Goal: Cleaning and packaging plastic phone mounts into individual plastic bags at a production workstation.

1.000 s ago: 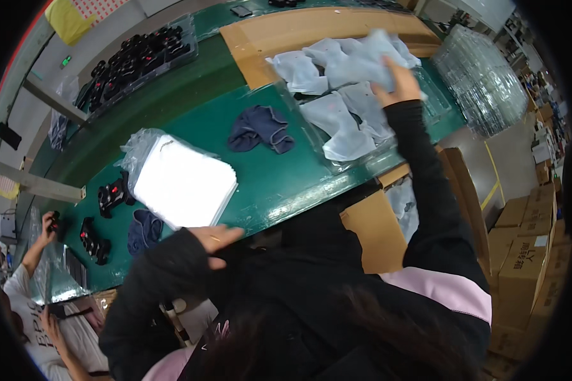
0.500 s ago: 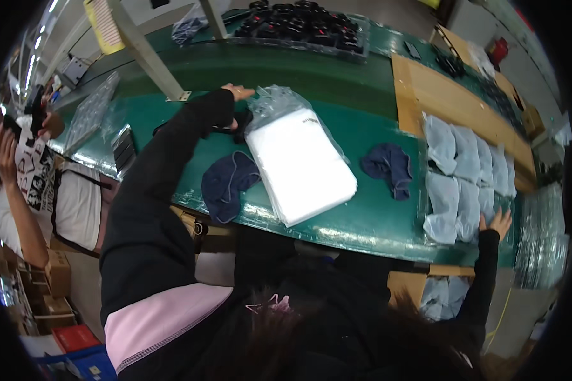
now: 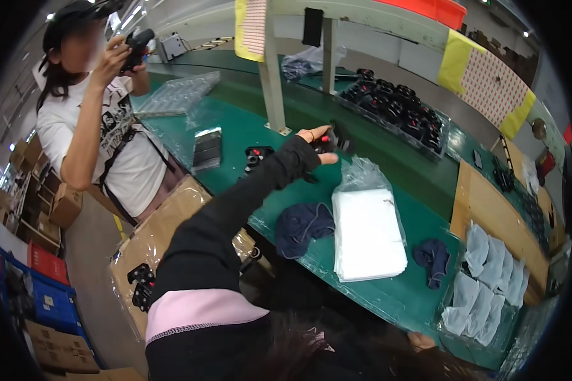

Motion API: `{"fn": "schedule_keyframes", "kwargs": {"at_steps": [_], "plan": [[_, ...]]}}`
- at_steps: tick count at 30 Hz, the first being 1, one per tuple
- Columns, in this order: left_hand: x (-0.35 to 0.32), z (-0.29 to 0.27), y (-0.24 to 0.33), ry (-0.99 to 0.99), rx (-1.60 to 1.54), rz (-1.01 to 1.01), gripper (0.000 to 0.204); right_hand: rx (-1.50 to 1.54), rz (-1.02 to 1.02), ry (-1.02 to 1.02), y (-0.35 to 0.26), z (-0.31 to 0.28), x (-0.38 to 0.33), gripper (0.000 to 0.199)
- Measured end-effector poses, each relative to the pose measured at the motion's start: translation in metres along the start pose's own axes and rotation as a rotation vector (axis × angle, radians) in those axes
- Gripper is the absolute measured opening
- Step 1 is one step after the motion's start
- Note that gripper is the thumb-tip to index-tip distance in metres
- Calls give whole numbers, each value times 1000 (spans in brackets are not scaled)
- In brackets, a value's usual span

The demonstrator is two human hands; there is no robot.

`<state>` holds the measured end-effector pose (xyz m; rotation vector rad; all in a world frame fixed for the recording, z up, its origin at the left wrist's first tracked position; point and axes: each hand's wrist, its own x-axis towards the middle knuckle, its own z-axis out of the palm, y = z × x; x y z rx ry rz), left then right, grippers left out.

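My left hand (image 3: pixel 321 147) reaches over the middle of the table, fingers and thumb closed around a small black device with a red spot (image 3: pixel 340 137), blurred by motion. A stack of white plastic bags (image 3: pixel 368 236) lies below it, with a crumpled clear bag (image 3: pixel 361 176) at its top end. Dark blue cloths (image 3: pixel 304 230) (image 3: pixel 432 261) lie on either side of the stack. Another black device with red parts (image 3: pixel 258 159) rests left of my wrist. My right hand (image 3: pixel 421 341) is low by the table's front edge; its fingers are not clear.
A clear tray (image 3: pixel 443 149) of several black devices stands at the back. White-wrapped items (image 3: pixel 483 311) fill a tray at the right, beside cardboard (image 3: pixel 489 219). Metal posts (image 3: pixel 272 95) rise from the table. At the left, a person (image 3: pixel 102 120) holds a black camera (image 3: pixel 135 51).
The view has swung left. My left hand now holds a black device and is raised farther over the table. My right hand has left the white-wrapped items and come down nearer to me.
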<state>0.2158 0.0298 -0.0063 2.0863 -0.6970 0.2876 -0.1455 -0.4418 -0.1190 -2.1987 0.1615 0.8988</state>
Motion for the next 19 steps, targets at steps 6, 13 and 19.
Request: {"fn": "schedule_keyframes", "kwargs": {"at_steps": [6, 13, 19], "plan": [[-75, 47, 99, 329, -1473, -674, 42, -356, -1086, 765, -245, 14, 14, 57], [-140, 76, 137, 158, -1666, -906, 50, -122, -1172, 857, -311, 60, 33, 40], [-140, 75, 90, 88, -1954, -813, 58, 37, -1125, 605, -299, 77, 23, 25]]}}
